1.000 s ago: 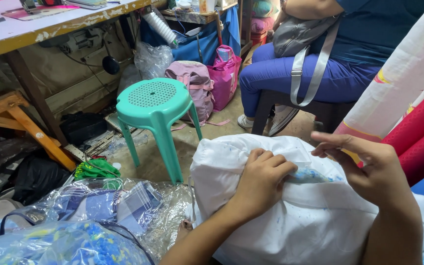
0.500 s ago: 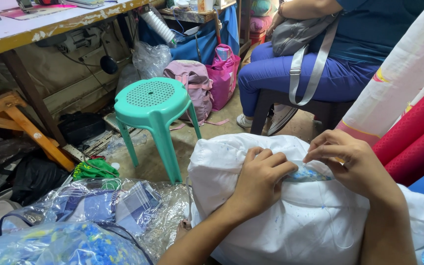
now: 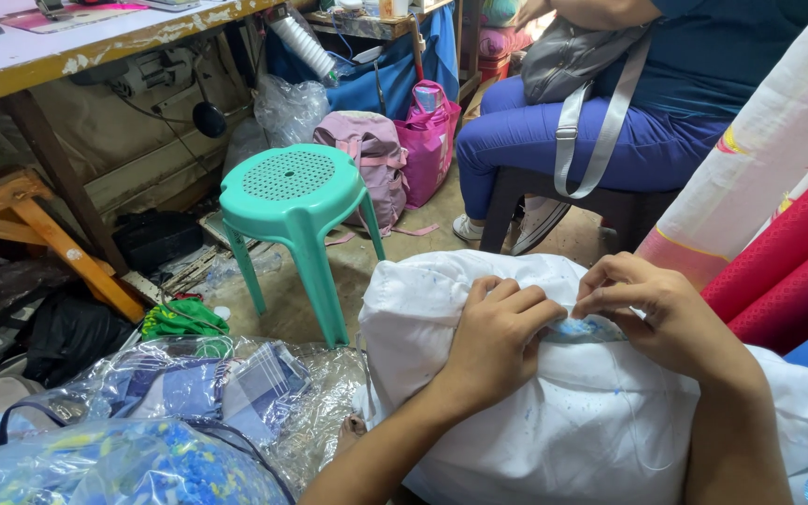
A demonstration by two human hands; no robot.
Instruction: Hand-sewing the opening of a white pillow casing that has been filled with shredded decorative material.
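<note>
A large white stuffed pillow (image 3: 554,421) lies across my lap, with a strip of blue patterned filling (image 3: 584,327) showing at a gap in its top seam. My left hand (image 3: 497,337) is curled into the white fabric at the left side of that gap, pinching it. My right hand (image 3: 666,313) pinches the fabric at the right side of the gap, fingertips close to the left hand's. A thin thread hangs down the pillow's front below my right hand.
A green plastic stool (image 3: 296,210) stands on the floor ahead. Clear plastic bags of folded fabric (image 3: 189,393) lie at lower left. A seated person in blue trousers (image 3: 610,140) is at upper right, rolls of red fabric (image 3: 787,262) at right, a wooden workbench (image 3: 77,56) at upper left.
My right hand has come down from above the pillow and closed on the seam beside my left hand. The left hand has stayed put.
</note>
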